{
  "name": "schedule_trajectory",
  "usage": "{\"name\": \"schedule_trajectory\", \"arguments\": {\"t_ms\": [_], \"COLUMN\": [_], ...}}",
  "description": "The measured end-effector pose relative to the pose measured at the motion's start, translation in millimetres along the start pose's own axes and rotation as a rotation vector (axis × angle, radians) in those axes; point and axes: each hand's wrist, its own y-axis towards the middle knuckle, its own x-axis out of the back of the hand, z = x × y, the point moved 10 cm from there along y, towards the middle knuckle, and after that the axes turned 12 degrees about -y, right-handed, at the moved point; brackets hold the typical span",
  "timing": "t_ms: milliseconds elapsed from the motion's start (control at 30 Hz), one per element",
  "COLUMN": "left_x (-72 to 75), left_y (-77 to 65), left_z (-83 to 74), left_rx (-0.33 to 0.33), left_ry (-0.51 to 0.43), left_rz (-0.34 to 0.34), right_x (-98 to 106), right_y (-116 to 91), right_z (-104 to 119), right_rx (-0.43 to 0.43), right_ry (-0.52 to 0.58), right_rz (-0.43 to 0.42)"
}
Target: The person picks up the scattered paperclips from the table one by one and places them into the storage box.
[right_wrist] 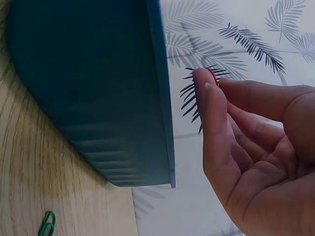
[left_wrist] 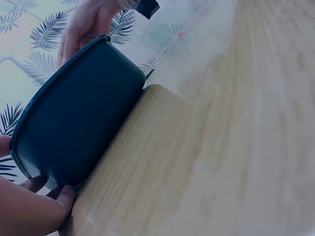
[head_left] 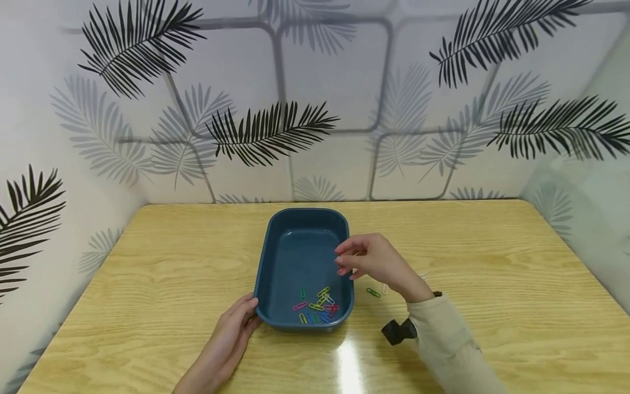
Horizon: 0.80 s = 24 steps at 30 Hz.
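A dark blue plastic tray (head_left: 262, 273) stands on the table. Several coloured paper clips (head_left: 316, 307) lie at its near end. My left hand (head_left: 228, 336) grips the tray's near left corner; in the left wrist view the fingers (left_wrist: 61, 196) lie against its outer wall. Over the tray's right rim hovers my right hand (head_left: 379, 264). Its thumb and index finger pinch a red paper clip (right_wrist: 212, 75), which shows in the right wrist view only as a small edge, the rest hidden by the fingertips.
On the table (head_left: 172, 284), right of the tray, lie a green paper clip (head_left: 373, 293) and white paper clips (head_left: 385, 288), partly hidden by the right arm. A black device (head_left: 397, 332) sticks out from the right wrist. A leaf-patterned wall covering (head_left: 325, 82) rises behind the table.
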Motion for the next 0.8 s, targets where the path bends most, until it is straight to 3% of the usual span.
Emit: {"name": "schedule_trajectory", "arguments": {"t_ms": [367, 800], "left_x": [-1.6, -0.6], "left_y": [-0.4, -1.9], "left_z": [0.0, -1.5], "left_rx": [-0.002, -0.003], "left_ry": [-0.009, -0.013], "left_rz": [0.012, 0.002], "right_x": [-4.1, -5.8], "right_y": [-2.5, -3.8], "right_z": [1.1, -0.3], "right_rx": [0.035, 0.005], "right_ry": [-0.036, -0.016], "right_rz": [0.029, 0.062]}}
